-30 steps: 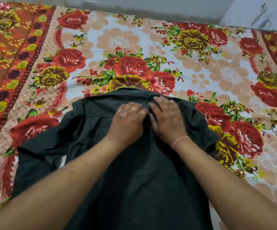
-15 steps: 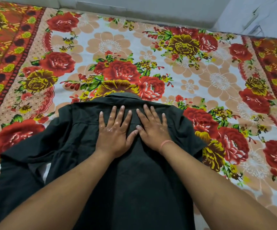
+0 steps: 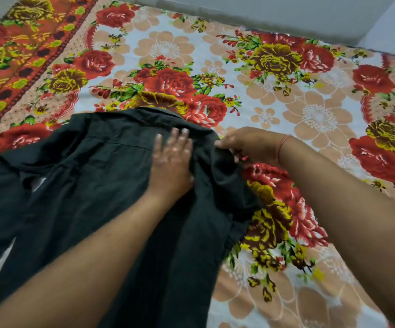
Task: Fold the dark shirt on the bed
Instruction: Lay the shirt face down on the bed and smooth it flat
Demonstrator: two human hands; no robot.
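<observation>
One fold was barely begun, I judged: my right hand [image 3: 248, 147] pinched the shirt [image 3: 85, 174] at its shoulder, my left hand [image 3: 171, 162] pressed flat just beside. Left of that, the other sleeve [image 3: 0, 209] lay unfolded, all on the bed [image 3: 310, 114].

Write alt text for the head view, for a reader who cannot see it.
A person's left hand presses flat on a dark shirt spread on a floral bedsheet, while the right hand grips the fabric at the shirt's right shoulder.
</observation>
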